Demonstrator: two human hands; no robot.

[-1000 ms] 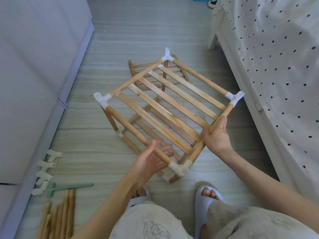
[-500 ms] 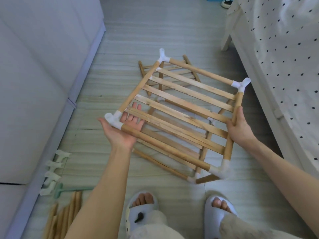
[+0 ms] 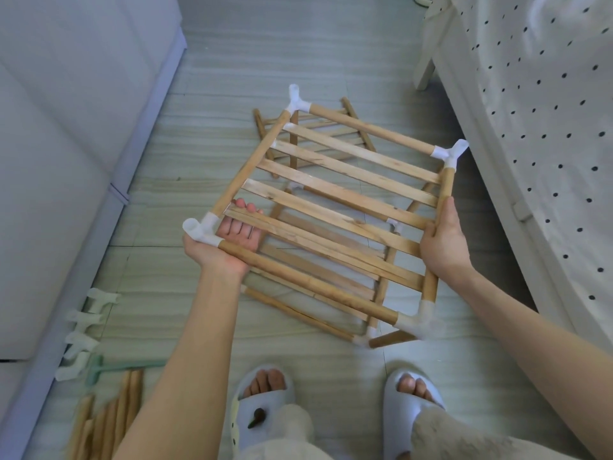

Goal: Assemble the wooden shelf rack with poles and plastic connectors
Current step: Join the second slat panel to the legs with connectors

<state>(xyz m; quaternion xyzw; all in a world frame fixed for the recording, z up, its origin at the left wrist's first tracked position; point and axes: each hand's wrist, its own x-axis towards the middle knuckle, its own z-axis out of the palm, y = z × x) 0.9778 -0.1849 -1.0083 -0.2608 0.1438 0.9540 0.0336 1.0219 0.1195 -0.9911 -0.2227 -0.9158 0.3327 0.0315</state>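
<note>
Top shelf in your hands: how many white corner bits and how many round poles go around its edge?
white corner connectors: 4
round poles: 4
Total: 8

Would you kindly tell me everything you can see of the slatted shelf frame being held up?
The shelf frame is a rectangle of four round, light wooden poles joined at each corner by a white plastic connector, crossed by flat pale slats. It is held off the floor, tilted. The left hand supports its near left corner from below, palm up, fingers showing between the slats. The right hand grips the right-side pole. Short upright poles run down from it to a second slatted tier below.
</note>
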